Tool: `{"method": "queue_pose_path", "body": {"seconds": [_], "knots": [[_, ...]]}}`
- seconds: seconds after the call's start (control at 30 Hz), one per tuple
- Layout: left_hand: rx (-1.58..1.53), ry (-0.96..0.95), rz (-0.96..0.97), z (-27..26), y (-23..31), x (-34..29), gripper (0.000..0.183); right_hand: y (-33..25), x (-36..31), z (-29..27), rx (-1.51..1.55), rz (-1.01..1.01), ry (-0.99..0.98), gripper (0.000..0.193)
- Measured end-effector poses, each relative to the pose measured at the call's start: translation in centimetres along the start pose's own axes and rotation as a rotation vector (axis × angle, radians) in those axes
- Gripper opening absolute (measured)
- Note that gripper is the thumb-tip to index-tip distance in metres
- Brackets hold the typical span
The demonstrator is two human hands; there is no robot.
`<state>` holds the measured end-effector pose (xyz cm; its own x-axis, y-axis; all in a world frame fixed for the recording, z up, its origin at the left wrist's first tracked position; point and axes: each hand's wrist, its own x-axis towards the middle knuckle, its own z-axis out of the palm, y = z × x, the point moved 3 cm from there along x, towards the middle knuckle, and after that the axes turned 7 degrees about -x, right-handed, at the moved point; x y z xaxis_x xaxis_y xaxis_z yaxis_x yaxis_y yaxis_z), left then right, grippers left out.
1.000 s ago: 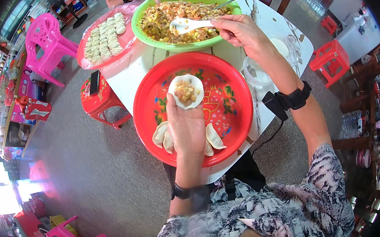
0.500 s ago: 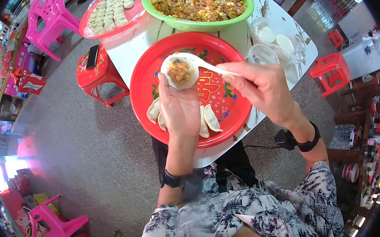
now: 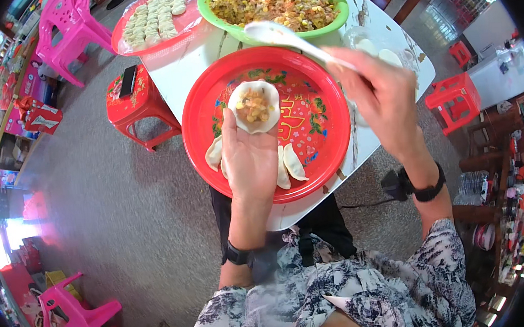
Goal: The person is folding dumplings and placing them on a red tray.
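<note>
My left hand [image 3: 251, 164] is palm up over the red tray [image 3: 199, 90], its fingers under a round dumpling wrapper [image 3: 271, 96]. A mound of filling [image 3: 255, 107] with yellow corn lies in the middle of the wrapper. Raised above the tray's far right side, my right hand [image 3: 378, 92] grips a white spoon [image 3: 297, 41] by its handle; the spoon is blurred by motion. Folded dumplings [image 3: 292, 162] lie on the tray at both sides of my left wrist. Beyond the spoon stands a green bowl [image 3: 204, 11] of chopped filling.
Rows of dumplings [image 3: 156, 19] sit on a second red tray [image 3: 131, 49] at the far left. Plastic-wrapped wrappers [image 3: 389, 58] lie on the table's right. A red stool [image 3: 127, 104] with a phone [image 3: 128, 80] stands left; pink chairs [image 3: 69, 24] are on the floor.
My right hand has lifted the spoon off the wrapper and moved it up and right toward the green bowl. The filling stays on the wrapper in my left hand.
</note>
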<state>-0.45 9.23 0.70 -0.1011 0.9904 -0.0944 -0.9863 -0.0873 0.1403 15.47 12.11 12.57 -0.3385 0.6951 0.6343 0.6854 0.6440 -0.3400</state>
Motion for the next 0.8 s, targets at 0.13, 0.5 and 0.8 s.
{"method": "queue_pose_path", "body": {"seconds": [0.13,0.5,0.8], "knots": [[0.03,-0.006,-0.031,0.2,0.0,-1.1,0.043,5.0,3.3,2.7,-0.116,0.095,0.024,0.009],[-0.002,-0.012,-0.043,-0.2,2.7,-2.3,0.044,7.9,6.9,8.7,-0.226,0.023,-0.168,0.016],[0.025,0.141,-0.061,0.3,1.5,0.8,0.047,10.4,8.3,10.5,0.204,0.362,-0.347,0.035]]}}
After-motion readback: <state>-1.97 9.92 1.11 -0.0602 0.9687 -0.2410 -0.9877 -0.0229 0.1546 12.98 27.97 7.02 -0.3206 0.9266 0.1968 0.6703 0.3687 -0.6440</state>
